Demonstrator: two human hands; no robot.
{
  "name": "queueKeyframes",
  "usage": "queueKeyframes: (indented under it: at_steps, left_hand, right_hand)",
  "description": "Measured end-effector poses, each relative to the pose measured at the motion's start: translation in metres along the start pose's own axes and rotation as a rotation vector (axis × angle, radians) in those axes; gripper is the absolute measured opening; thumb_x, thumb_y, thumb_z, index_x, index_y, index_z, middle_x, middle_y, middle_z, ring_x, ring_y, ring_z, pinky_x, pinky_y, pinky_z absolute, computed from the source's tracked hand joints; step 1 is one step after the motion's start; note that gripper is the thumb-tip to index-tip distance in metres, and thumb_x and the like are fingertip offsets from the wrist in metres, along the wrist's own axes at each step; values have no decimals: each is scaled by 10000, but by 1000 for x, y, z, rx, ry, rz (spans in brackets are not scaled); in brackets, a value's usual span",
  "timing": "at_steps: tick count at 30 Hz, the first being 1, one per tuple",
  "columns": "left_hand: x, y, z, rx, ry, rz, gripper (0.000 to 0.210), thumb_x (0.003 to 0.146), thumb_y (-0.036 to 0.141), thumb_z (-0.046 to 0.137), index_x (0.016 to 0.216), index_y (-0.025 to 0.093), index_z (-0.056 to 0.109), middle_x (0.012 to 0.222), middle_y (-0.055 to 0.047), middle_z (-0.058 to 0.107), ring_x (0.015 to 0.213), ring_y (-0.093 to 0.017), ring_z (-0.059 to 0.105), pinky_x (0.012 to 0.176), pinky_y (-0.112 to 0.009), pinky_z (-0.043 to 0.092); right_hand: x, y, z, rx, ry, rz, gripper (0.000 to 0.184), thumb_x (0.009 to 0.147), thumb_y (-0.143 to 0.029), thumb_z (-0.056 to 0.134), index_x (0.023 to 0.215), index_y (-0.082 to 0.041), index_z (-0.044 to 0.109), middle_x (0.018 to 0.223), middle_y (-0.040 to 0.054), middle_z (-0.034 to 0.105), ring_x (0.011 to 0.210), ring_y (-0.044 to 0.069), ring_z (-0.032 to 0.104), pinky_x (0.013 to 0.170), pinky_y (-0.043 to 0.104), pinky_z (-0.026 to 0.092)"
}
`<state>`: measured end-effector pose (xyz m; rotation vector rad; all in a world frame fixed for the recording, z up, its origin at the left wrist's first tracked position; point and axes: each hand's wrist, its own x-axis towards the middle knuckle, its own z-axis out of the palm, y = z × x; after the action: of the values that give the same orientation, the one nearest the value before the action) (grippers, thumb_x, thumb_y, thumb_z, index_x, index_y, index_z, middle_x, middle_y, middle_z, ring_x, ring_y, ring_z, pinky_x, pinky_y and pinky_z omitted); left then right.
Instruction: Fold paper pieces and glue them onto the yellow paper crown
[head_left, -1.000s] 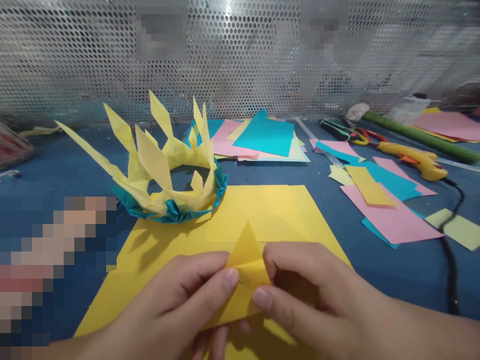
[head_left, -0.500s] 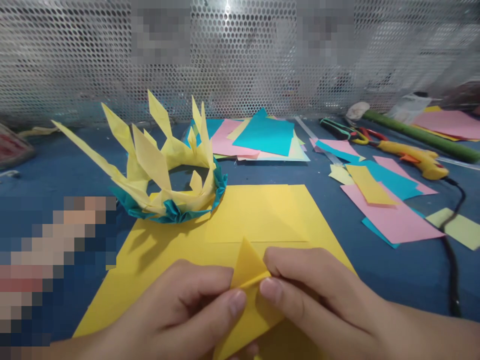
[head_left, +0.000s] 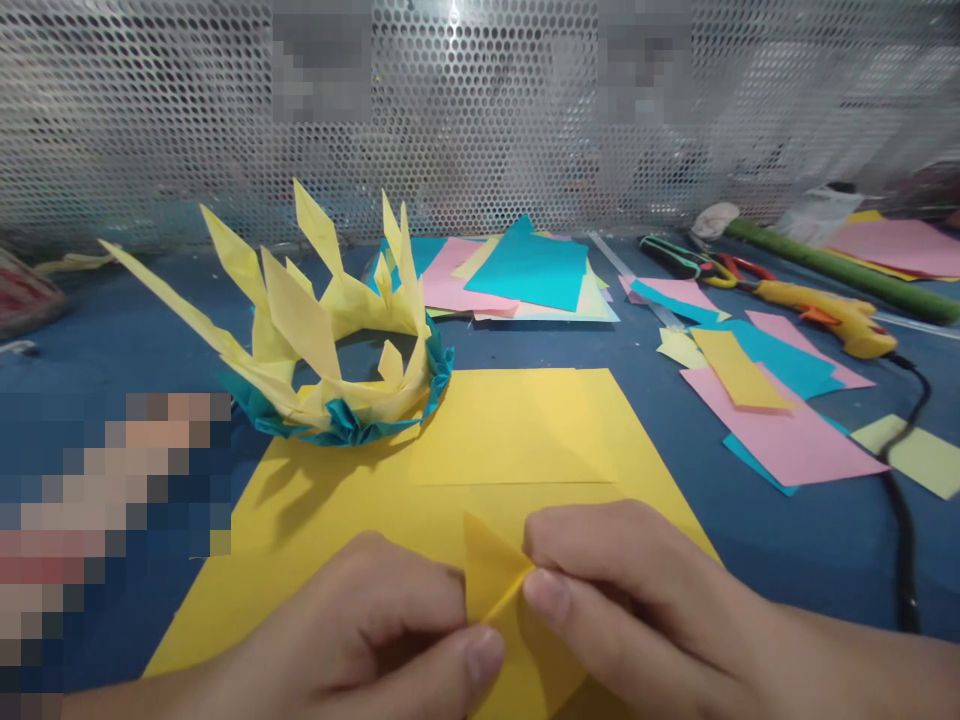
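Note:
Both of my hands pinch a small piece of folded yellow paper [head_left: 491,568], its pointed tip facing up and a crease running slantwise across it. My left hand [head_left: 375,610] grips the left side between thumb and bent forefinger. On the right edge, the thumb and forefinger of my right hand [head_left: 622,590] press the crease. Beneath lies a large yellow sheet [head_left: 360,500], with a smaller yellow piece [head_left: 517,430] on top. A paper crown [head_left: 352,400], pale yellow spikes over a teal band, rests at the sheet's far left corner.
Coloured papers [head_left: 525,270] are stacked at the back, and more loose pieces [head_left: 787,430] lie to the right. Beyond them are a yellow glue gun [head_left: 832,310] with a black cord [head_left: 904,520], and a green rod [head_left: 840,270]. A perforated metal panel [head_left: 480,130] stands behind.
The folded yellow paper has turned counterclockwise and dropped slightly, its tip now further left and lower. My left thumb has slid down and right. The crown has not moved.

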<state>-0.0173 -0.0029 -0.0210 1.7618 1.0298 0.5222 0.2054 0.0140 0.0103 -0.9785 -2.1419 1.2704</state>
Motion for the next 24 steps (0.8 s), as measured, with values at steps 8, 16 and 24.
queueKeyframes:
  at_steps: [8,16,24]
  left_hand:
    - [11,12,2,-223,-22,-96,376,879,434,669,583,203,644,561,14,574,516,-124,502,538,-207,446]
    - [13,9,6,-600,-122,-249,362,885,503,681,753,168,715,596,-6,679,471,-86,571,479,-161,452]
    - [16,16,3,-713,27,-316,223,750,388,848,738,174,788,644,-8,765,538,-108,696,541,-147,552]
  right_hand:
    - [2,2,0,251,-134,99,344,985,-399,522,712,-216,420,661,-50,418,597,99,375,509,202,317]
    - [5,8,6,365,107,178,307,866,-393,742,748,-202,534,630,-67,481,542,79,403,481,185,332]
    - [6,7,6,359,205,188,224,726,-307,804,858,-208,652,692,-22,583,597,117,511,538,226,426]
